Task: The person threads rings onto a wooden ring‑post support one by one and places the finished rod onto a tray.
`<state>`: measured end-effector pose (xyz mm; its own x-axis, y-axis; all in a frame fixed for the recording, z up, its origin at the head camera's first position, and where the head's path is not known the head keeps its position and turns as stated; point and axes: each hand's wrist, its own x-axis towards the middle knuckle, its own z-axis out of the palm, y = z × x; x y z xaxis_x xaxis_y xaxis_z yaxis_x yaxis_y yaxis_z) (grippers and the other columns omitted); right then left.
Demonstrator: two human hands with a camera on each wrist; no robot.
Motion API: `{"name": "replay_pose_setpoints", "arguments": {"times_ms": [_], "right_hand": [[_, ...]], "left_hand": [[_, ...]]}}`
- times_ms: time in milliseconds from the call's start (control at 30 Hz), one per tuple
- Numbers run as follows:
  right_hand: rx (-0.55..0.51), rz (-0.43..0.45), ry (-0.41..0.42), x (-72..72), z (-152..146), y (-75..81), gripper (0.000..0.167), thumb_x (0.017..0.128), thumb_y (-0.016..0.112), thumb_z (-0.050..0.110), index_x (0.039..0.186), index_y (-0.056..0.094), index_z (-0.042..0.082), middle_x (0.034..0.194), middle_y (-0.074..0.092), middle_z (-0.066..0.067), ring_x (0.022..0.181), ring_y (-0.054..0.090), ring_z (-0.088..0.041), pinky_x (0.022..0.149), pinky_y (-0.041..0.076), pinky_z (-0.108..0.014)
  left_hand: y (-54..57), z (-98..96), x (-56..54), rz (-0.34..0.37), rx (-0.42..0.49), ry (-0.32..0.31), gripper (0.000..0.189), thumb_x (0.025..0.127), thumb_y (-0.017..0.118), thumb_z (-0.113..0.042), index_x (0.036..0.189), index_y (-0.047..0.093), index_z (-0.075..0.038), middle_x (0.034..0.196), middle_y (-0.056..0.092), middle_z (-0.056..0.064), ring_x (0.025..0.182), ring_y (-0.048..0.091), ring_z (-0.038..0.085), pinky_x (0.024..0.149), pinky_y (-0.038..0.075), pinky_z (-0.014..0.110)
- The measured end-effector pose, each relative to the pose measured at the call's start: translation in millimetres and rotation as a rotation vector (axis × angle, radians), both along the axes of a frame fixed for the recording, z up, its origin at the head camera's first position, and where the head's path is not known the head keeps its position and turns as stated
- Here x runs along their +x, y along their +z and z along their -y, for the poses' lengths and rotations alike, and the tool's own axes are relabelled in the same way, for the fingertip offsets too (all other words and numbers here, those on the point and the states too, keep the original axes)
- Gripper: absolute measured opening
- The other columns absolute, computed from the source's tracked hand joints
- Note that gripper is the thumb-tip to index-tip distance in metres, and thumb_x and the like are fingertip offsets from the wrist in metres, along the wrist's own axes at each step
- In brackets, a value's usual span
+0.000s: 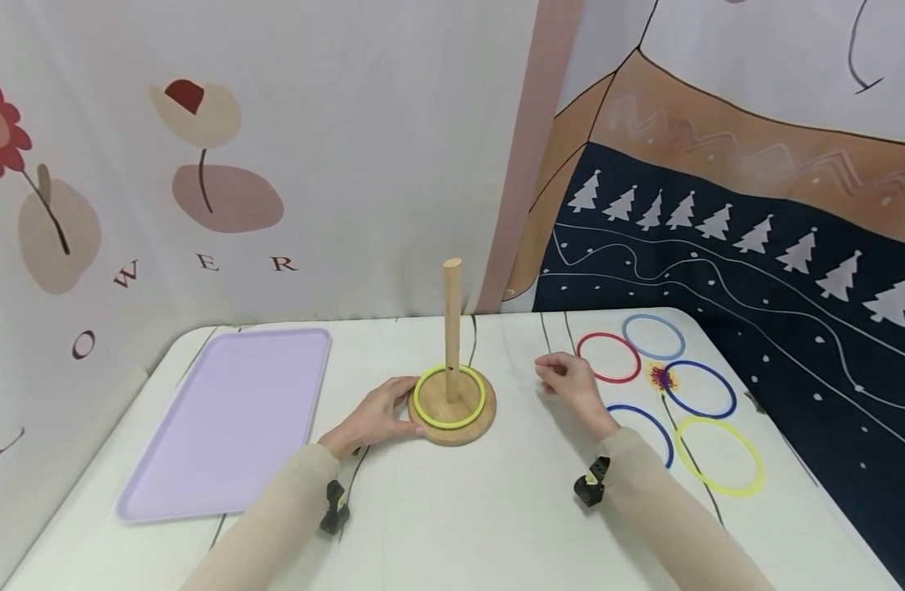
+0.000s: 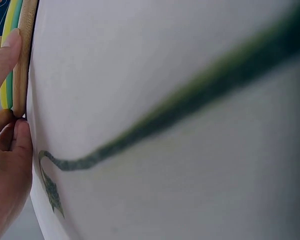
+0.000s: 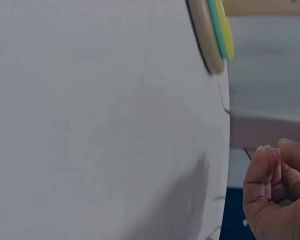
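Left hand: fingers and thumb grip the left rim of a round wooden base, which stands flat on the table. Directly inside that grip, two rings lie stacked on the base around its upright peg: a yellow ring on top, a green ring beneath, the latter seen in the wrist views.

To the right of the grip, past the peg, the right hand hangs above the table, fingers loosely bent, nothing seen in them. Left of the grip: lilac tray, bare.

Farther right, beyond the right hand, five loose rings: red, light blue, two dark blue, and another yellow. Nearer dark-blue one partly hidden by the right arm.

Judgement: ring stacking is under way, between placements, left hand steadying. Next move probably calls for the right hand to pinch a loose ring, lift it above the peg top and lower it level.
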<state>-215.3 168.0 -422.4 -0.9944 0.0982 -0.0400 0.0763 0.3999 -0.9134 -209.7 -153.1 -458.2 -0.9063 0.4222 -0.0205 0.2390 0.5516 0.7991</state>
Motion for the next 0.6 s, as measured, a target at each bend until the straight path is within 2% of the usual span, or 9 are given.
{"name": "replay_pose_setpoints", "arguments": {"times_ms": [333,600], "right_hand": [[0.088,-0.008,-0.041,14.0,-61.6,3.9,0.028,0.094,0.057,0.011,0.117,0.060,-0.003,0.103,0.061,-0.016,0.085,0.058,-0.018,0.073,0.058,-0.020],[0.310,-0.081,-0.035,32.4,-104.3,0.0,0.025,0.090,0.060,0.005,0.113,0.062,-0.006,0.102,0.062,-0.020,0.085,0.054,-0.021,0.062,0.047,-0.006]], "left_hand": [[1.5,-0.7,0.8,0.007,-0.014,0.012,0.087,0.069,0.084,-0.028,0.141,0.041,-0.004,0.143,0.041,0.014,0.133,0.040,0.030,0.112,0.036,0.035],[2.0,-0.8,0.7,0.014,-0.005,0.010,0.088,0.069,0.084,-0.028,0.141,0.041,-0.004,0.143,0.041,0.015,0.133,0.039,0.030,0.113,0.035,0.035]]}}
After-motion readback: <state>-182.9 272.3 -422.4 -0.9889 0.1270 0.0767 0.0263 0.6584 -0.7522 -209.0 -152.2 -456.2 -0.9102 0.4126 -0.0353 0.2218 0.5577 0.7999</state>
